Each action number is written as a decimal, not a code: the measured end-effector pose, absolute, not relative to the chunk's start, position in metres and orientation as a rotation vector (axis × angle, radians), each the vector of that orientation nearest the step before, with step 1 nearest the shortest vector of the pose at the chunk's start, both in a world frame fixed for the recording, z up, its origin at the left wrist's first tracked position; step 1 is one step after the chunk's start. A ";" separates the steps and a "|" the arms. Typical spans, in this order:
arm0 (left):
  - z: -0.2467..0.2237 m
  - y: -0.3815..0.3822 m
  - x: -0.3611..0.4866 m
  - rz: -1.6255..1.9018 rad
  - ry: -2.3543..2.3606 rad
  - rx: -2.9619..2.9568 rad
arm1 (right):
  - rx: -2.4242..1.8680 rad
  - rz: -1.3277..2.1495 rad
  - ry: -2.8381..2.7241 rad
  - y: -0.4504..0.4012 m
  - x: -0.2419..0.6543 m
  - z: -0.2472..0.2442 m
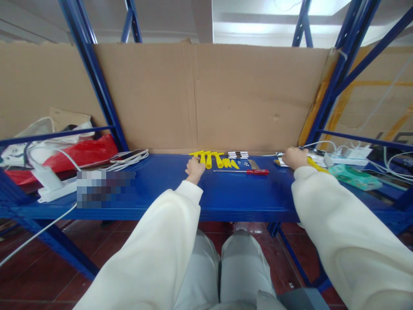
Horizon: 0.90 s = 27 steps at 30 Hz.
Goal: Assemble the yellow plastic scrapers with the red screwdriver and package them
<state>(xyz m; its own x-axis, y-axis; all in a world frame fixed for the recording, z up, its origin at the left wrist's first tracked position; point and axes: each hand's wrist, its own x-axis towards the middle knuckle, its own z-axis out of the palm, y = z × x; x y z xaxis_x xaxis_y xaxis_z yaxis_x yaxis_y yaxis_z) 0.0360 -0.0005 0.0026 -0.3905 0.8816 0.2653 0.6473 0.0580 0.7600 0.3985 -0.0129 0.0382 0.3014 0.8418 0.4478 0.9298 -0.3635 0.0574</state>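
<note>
My left hand (195, 169) has its fingers curled and pressed together at the near end of the leftmost yellow T-shaped handle (202, 159). Two more yellow T-shaped handles (219, 161) lie just right of it in a row. Beside them are several small yellow blade-like pieces (229, 163), black-and-white sticks (238, 154) and a flat metal piece (254, 164). A screwdriver with a red handle (257, 172) lies in front of these. At the right, my right hand (294, 158) is closed over a cluster of small items; what its fingers grip is hidden. A slim metal tool (271, 154) reaches leftward from near that hand.
A blue shelf (174, 189) carries everything, backed by a cardboard panel (226, 99) between blue posts. At left are a power strip (69, 183), phone (129, 156) with cables and red bag (100, 155). A green packet (355, 176) and chargers (356, 153) lie right.
</note>
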 end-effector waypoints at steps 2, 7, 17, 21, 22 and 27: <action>0.002 -0.002 0.036 1.127 2.151 1.597 | -2.195 -0.565 -1.557 -0.011 0.381 0.046; -0.006 0.000 0.034 0.974 2.151 1.689 | -1.738 -0.381 -1.352 -0.005 0.340 0.045; -0.015 0.015 0.026 1.109 2.116 1.645 | -1.522 -0.082 -1.504 -0.001 0.326 -0.005; -0.010 0.012 0.024 1.109 2.165 1.647 | -1.581 -0.042 -1.475 -0.003 0.328 -0.006; -0.009 0.011 0.023 1.108 2.181 1.647 | -1.585 -0.034 -1.475 -0.003 0.328 -0.006; -0.008 0.006 0.021 1.172 2.243 1.633 | -1.553 -0.013 -1.495 0.000 0.327 -0.008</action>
<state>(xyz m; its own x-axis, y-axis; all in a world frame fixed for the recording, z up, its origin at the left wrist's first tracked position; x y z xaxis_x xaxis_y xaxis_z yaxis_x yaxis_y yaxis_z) 0.0206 0.0065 -0.0076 -0.4061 0.8547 0.3233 0.7535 0.1131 0.6476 0.3270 0.0002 -0.0079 0.2531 0.7706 0.5849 0.7807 0.1943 -0.5939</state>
